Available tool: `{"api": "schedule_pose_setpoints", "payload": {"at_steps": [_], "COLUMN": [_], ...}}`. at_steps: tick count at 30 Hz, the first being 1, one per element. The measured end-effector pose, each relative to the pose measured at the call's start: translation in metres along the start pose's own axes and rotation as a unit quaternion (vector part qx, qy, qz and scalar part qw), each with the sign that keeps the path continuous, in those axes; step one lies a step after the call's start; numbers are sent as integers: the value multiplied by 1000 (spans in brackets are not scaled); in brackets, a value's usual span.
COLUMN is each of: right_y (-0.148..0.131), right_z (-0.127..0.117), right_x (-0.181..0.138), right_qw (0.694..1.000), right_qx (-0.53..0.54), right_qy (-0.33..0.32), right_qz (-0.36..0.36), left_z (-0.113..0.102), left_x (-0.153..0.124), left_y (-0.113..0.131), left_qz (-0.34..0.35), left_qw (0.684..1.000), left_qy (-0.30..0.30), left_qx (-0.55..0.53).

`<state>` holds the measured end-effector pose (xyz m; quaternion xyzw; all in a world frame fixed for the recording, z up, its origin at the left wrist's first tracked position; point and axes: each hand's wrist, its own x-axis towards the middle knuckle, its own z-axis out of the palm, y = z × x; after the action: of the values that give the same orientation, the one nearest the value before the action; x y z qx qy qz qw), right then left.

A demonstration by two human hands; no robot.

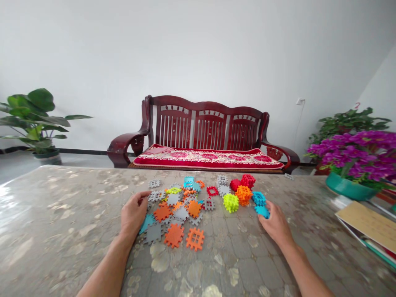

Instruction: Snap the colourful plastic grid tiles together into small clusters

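My left hand [135, 212] rests at the left edge of a loose pile of notched plastic tiles. Its fingers curve apart around a small gap, and the fingertips come up to a grey window tile [156, 196]. A blue tile [147, 222] lies beside that wrist, with a grey tile [154, 233] and orange tiles [174, 236] nearby. On the right, my right hand [276, 225] pinches a blue notched piece [262, 211] between thumb and fingers. Just behind it sits a blue block [259, 198]. Orange [243, 195], yellow-green [230, 202] and red [248, 181] blocks stand to its left.
The patterned table [229, 264] spreads under everything. A pot of purple flowers [355, 152] and a cardboard-coloured book [368, 222] are at the right. Beyond the table stands a dark wooden bench [198, 123] with a red cushion. A potted plant [40, 111] is at the left.
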<state>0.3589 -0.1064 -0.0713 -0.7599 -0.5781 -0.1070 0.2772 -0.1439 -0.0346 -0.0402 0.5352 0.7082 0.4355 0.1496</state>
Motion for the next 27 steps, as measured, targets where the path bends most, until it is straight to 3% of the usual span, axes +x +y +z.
{"api": "schedule_pose_setpoints", "payload": {"at_steps": [11, 15, 21, 27], "right_y": [-4, -11, -41, -83], "right_z": [-5, -18, -28, -17], "right_x": [1, -2, -12, -27], "right_qw": [998, 996, 981, 946], "right_qx": [-66, -67, 9, 71], "right_qy": [11, 56, 129, 51], "right_qz": [-3, -15, -145, -311], "left_z": [-3, -1, -2, -2], "left_x": [-2, -4, -4, -4], "left_y": [6, 6, 7, 8], "left_qz": [10, 10, 13, -1], "left_qw": [1000, 1000, 996, 994], "left_qy": [7, 10, 40, 0], "left_qx": [5, -16, 75, 106]}}
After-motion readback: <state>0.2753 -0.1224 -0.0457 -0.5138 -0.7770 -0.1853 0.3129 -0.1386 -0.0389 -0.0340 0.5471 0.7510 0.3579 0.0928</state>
